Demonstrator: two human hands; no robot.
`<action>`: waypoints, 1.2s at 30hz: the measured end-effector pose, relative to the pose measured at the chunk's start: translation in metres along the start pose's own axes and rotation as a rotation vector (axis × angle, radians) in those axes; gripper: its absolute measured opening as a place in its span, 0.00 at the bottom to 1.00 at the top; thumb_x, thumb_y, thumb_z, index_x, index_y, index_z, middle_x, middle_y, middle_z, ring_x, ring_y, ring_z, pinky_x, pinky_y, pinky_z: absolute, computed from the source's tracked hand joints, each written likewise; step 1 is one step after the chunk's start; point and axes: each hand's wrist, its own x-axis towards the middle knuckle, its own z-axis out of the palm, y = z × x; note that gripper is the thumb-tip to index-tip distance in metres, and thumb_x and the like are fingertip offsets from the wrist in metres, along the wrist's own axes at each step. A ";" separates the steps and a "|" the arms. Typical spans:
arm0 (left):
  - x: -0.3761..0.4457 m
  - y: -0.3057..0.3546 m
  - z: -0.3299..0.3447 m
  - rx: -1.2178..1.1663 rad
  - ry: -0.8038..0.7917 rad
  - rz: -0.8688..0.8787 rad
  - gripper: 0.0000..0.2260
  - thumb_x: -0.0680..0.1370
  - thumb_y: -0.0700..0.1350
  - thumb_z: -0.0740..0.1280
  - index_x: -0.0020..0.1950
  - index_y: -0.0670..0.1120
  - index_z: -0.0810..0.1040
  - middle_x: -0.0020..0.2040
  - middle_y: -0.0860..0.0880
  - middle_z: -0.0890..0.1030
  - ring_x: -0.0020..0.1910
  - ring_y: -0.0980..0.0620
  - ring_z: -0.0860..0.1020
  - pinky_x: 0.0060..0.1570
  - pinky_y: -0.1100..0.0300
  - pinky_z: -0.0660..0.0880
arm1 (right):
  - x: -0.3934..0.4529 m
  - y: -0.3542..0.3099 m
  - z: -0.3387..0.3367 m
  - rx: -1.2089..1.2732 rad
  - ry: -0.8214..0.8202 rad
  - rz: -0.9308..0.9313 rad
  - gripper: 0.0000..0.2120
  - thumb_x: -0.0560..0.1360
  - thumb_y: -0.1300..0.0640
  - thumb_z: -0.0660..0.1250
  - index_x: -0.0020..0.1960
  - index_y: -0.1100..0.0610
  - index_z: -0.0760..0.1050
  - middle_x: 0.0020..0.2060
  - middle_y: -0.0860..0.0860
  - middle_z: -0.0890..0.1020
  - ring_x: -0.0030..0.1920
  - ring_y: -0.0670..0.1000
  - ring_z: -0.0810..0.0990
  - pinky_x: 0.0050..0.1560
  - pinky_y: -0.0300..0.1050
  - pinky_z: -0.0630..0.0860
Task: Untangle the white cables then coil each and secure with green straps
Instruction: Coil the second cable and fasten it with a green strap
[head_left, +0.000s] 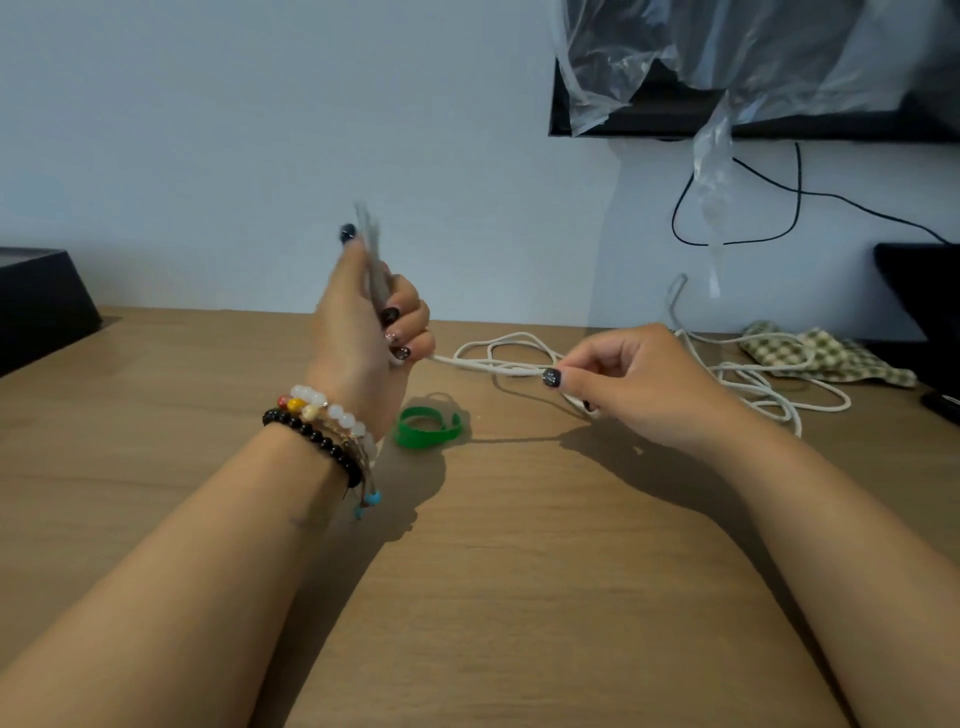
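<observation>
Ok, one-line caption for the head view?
Left hand lifts gathered white cable, right hand pinches it; green strap lies on table.

Your view is evenly lit, soft and slightly cool.
Your forearms throw soft shadows onto the wooden table (519, 597); the cable end in your left hand (363, 322) is motion-blurred, and the wide lens bows the table's far edge.

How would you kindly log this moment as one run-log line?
left hand: holds blurred cable loops | right hand: pinches white cable | green strap: unused on table | stage: coiling
</observation>
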 end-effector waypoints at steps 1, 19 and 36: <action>0.000 -0.001 0.002 0.038 -0.009 0.005 0.20 0.83 0.58 0.52 0.37 0.48 0.63 0.28 0.53 0.60 0.23 0.57 0.55 0.24 0.64 0.52 | 0.001 0.002 0.001 -0.017 0.041 -0.017 0.09 0.74 0.58 0.71 0.36 0.49 0.82 0.29 0.47 0.81 0.30 0.42 0.74 0.33 0.34 0.71; -0.022 -0.041 0.010 0.436 -0.261 -0.207 0.18 0.83 0.55 0.54 0.46 0.41 0.69 0.34 0.44 0.84 0.31 0.52 0.83 0.32 0.61 0.81 | -0.002 -0.008 0.016 0.081 0.206 -0.260 0.07 0.72 0.66 0.72 0.41 0.55 0.84 0.34 0.47 0.82 0.34 0.40 0.78 0.38 0.32 0.73; -0.007 -0.026 -0.003 0.222 -0.235 -0.399 0.15 0.82 0.56 0.58 0.38 0.50 0.63 0.26 0.56 0.62 0.21 0.61 0.60 0.19 0.70 0.60 | 0.002 0.001 -0.003 -0.040 0.245 -0.192 0.05 0.74 0.58 0.72 0.40 0.55 0.84 0.31 0.61 0.81 0.28 0.41 0.69 0.31 0.33 0.65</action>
